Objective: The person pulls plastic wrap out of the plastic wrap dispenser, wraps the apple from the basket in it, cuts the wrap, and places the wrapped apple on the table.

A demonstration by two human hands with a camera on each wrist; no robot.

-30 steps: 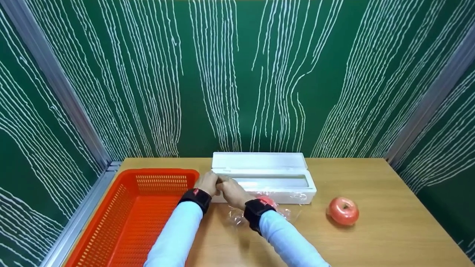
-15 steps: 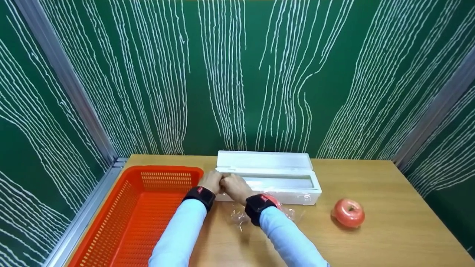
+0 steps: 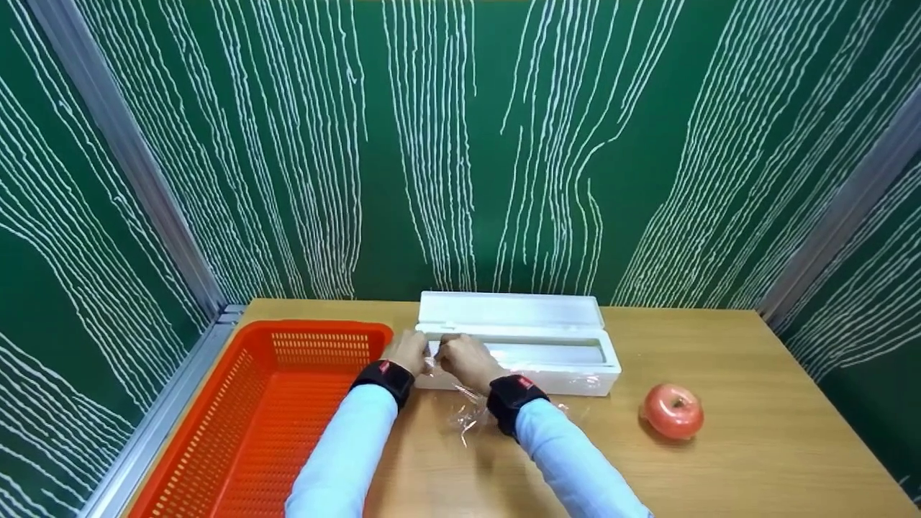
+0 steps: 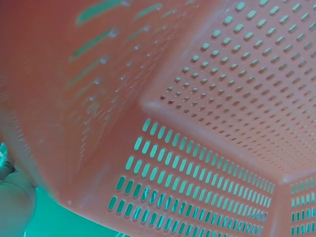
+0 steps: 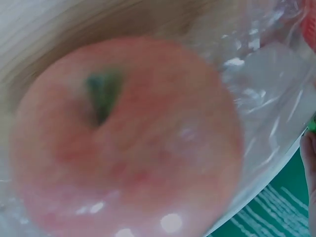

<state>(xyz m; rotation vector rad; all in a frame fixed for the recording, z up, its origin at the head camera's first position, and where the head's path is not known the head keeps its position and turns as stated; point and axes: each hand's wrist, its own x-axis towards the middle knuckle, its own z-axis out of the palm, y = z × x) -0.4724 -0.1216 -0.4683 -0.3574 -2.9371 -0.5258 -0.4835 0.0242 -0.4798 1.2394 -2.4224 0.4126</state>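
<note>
In the head view, my left hand (image 3: 409,352) and right hand (image 3: 469,361) are close together at the left end of a white cling film box (image 3: 511,380). Fingers on both hands are curled, pinching clear cling film (image 3: 429,365) that spans the small gap between them. The box lid (image 3: 511,309) stands raised, and a roll (image 3: 547,354) lies inside. More crumpled film (image 3: 469,414) spreads in front of the box. On it sits an apple (image 5: 148,158), large in the right wrist view but hidden behind my right wrist in the head view.
An orange-red plastic basket (image 3: 194,417) stands on the left, its perforated wall (image 4: 192,177) filling the left wrist view. A second apple (image 3: 672,411) rests on the wooden table (image 3: 763,460) at the right. Green panels (image 3: 496,180) with white lines rise behind the table.
My hands, pressed together before, have come slightly apart, the right one shifting right. Film now shows between them. The apple behind my right wrist, partly visible earlier, is covered.
</note>
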